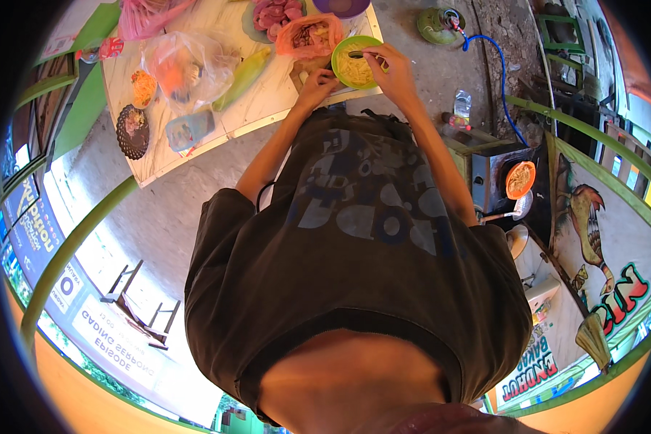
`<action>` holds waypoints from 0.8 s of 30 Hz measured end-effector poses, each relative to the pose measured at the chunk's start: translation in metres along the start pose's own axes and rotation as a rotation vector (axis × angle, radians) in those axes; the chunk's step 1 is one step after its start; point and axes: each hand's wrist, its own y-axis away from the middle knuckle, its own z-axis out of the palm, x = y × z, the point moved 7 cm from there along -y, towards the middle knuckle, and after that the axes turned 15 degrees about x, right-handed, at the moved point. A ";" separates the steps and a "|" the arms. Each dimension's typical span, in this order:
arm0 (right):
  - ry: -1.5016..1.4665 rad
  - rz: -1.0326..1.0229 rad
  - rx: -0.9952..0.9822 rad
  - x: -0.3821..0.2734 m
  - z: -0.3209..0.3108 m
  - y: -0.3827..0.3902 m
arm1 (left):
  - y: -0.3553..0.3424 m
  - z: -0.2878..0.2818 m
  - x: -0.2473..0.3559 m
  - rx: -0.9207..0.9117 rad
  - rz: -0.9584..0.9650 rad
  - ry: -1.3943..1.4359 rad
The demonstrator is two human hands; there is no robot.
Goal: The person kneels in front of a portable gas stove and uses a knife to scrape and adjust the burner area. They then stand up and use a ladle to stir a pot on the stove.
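Nearest to us: our own dark grey shirt [354,246] with its pale print fills the middle of the view, and both our bare forearms run from it toward the far table.
Table: a pale wooden table [267,101] stands at the far side, its near edge just beyond our hands.
Bowl: a green bowl [357,62] of pale yellow noodles sits near the table's right end, close to its near edge.
Right hand: our right hand [388,66] lies over the bowl's right rim, fingers pinched shut on a thin spoon [356,54] whose tip rests on the noodles.
Left hand: our left hand [317,82] sits on the table just left of the bowl, touching its rim; the fingers are curled, but we cannot tell whether they grip anything.
Beyond the bowl: a pink bag [309,35] of food lies just left and farther off.
Left along the table: a green corn cob [244,75], a clear plastic bag [184,66] with something orange inside, and a dark patterned dish [132,131] near the left corner.
Right of us: a small stove [500,173] holds an orange bowl [519,179].
Far right: a green gas canister [440,24] stands on the ground with a blue hose [495,65] leading from it.
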 end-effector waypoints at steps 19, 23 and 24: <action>0.211 -0.166 -0.229 0.056 0.026 0.031 | 0.006 0.008 0.009 -0.039 -0.011 -0.050; 0.179 -0.152 -0.082 0.043 0.014 0.014 | 0.007 0.005 0.006 -0.052 -0.006 -0.067; 0.137 -0.108 -0.055 0.037 0.010 0.010 | 0.008 0.003 0.004 -0.051 -0.002 -0.064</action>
